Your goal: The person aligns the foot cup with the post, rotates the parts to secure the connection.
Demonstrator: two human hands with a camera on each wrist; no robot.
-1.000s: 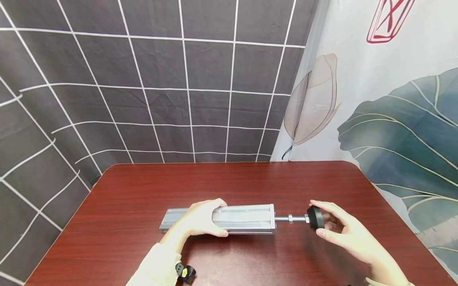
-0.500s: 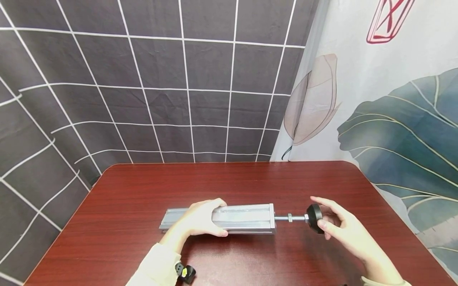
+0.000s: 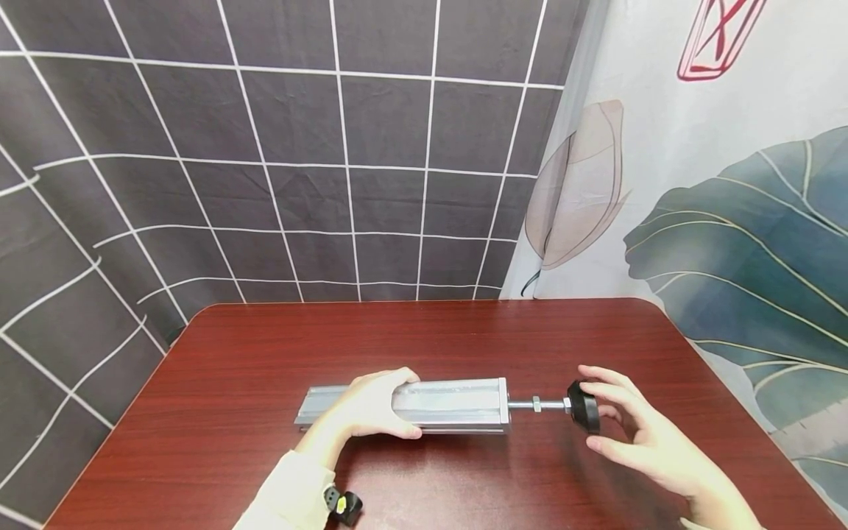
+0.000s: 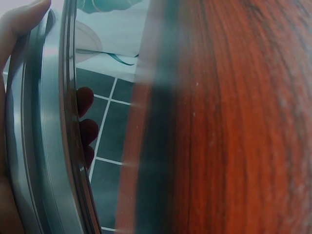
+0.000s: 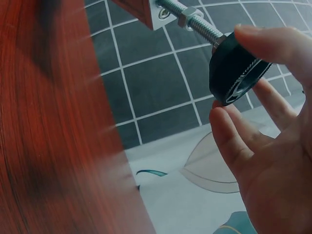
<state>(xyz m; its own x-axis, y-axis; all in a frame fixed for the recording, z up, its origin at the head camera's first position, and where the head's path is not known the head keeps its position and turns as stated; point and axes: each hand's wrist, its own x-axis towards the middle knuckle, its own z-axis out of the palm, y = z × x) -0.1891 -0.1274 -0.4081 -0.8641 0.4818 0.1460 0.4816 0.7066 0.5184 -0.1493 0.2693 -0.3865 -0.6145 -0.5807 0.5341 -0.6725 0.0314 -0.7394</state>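
A silver aluminium profile (image 3: 450,401) lies lengthwise over the table, with an end plate on its right end. My left hand (image 3: 374,405) grips it across the middle, thumb on the near side; in the left wrist view, fingertips (image 4: 85,101) curl round its other side. From the end plate a threaded rod (image 5: 207,29) with a hex nut (image 5: 189,17) sticks out to the right. It ends in a black levelling foot (image 3: 583,407). My right hand (image 3: 645,434) holds this foot by its rim between thumb and fingers. The foot's hollow underside faces my right palm.
The profile is on a red-brown wooden table (image 3: 424,338) with rounded far corners. Behind it hangs a dark grey cloth (image 3: 298,191) with a white grid, and at the right a white curtain (image 3: 662,162) with leaf prints.
My right hand's fingers have shifted round the levelling foot, and the thumb has gone up and then back down. The left hand and the profile have stayed in place.
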